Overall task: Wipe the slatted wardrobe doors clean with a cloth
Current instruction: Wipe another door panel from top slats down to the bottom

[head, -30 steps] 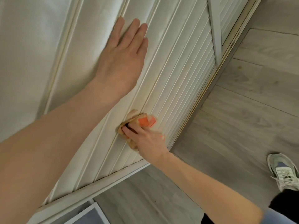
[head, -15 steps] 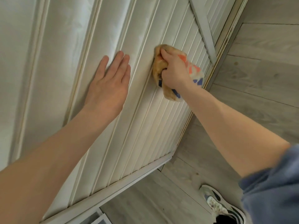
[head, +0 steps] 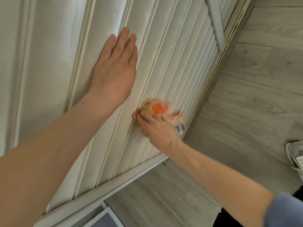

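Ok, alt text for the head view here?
A person's right hand holds a bunched orange-patterned cloth against a white slatted wardrobe door, while the left hand lies flat on the door. Grey wood floor and a shoe show at right.

Head-worn camera looks steeply down, close to the slatted door (head: 172, 63).

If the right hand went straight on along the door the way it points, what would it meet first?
Probably the left hand, lying flat on the slatted door just up-left of the right hand and its cloth; only bare slats lie between.
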